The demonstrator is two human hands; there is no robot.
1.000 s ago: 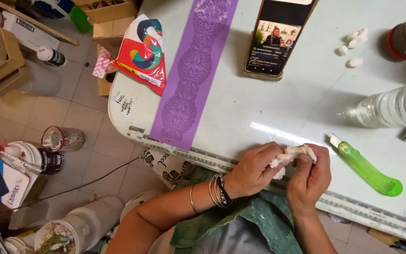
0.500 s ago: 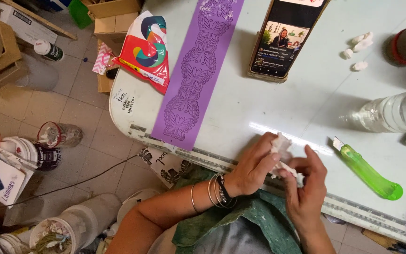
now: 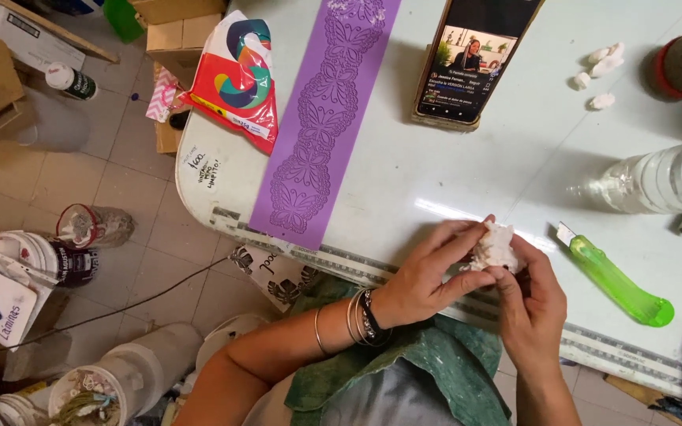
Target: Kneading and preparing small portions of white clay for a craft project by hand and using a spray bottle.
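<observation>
1. Your left hand (image 3: 428, 276) and right hand (image 3: 532, 304) pinch one soft white lump of clay-like paste (image 3: 495, 246) between the fingertips, just above the table's near edge.
2. Squeeze unevenly and bits may tear off, falling past the edge into your lap.
3. Right of the grip, the translucent green utility knife (image 3: 616, 278) could catch your wrist.
4. Beyond lies the pale glossy table (image 3: 404, 158); left, a purple butterfly-embossed silicone strip (image 3: 321, 118); the floor is cluttered.

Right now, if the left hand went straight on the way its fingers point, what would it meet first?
Probably the clear plastic bottle: the left hand, holding white clay, points up-right across bare table. Depth is unclear.
</observation>
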